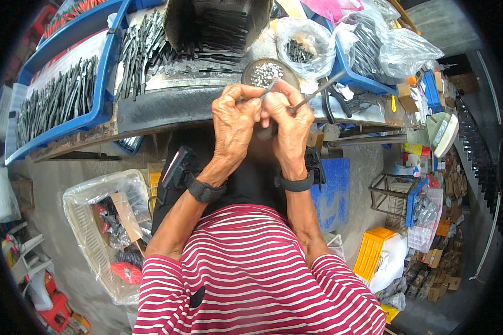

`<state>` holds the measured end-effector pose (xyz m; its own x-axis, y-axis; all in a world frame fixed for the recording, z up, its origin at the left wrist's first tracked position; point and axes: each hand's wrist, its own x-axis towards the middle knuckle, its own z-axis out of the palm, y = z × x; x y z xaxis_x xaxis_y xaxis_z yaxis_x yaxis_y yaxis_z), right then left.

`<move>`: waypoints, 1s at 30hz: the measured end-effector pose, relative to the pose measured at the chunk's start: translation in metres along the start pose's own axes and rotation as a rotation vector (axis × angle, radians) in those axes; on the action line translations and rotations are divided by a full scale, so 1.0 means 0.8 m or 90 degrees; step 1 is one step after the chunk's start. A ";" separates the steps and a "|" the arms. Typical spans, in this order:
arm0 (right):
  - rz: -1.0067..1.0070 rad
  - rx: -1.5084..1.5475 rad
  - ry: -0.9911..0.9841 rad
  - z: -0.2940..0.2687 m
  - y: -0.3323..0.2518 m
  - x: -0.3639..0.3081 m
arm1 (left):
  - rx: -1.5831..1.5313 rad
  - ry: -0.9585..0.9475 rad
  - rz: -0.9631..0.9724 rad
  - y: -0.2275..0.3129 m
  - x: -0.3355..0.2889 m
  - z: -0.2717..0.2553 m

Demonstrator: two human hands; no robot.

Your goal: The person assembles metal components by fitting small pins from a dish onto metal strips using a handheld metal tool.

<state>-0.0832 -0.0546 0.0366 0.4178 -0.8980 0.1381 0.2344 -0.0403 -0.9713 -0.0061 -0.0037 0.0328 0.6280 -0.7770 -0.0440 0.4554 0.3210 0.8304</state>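
Note:
My two hands meet over the table's front edge, just below a round bowl [248, 72] of small silvery-white pieces. My left hand [233, 117] is closed, thumb and forefinger pinching a slim grey metal piece [271, 84] that slants up between the hands. My right hand [289, 117] is closed around a long thin dark metal rod [322, 91], which sticks out to the upper right; its fingertips also meet the grey piece. The contact point between the fingers is hidden. Black-handled pliers [327, 105] lie right of my right hand.
A blue tray [101, 84] of dark slender metal parts stands at left, beside a loose pile [142, 47] and an open box [176, 25] of similar parts. Behind the bowl sits a plastic bag [318, 64]; a blue crate [369, 82] is at right. A plastic-lined basket [75, 204] stands on the floor.

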 end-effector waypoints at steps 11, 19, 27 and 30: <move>-0.004 -0.011 0.020 0.002 0.006 -0.003 | 0.074 -0.007 0.031 -0.004 -0.001 -0.009; -0.117 -0.276 0.031 0.005 0.010 -0.004 | 0.133 0.007 0.037 -0.005 -0.003 -0.010; -0.190 -0.361 0.051 0.010 0.007 -0.005 | 0.150 0.001 0.101 -0.015 -0.010 -0.001; -0.167 -0.315 0.056 0.006 0.010 -0.004 | 0.080 -0.004 0.069 -0.014 -0.013 0.002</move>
<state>-0.0787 -0.0498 0.0290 0.3208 -0.8624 0.3916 -0.1280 -0.4492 -0.8842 -0.0185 -0.0002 0.0244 0.6645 -0.7454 0.0523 0.3026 0.3324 0.8933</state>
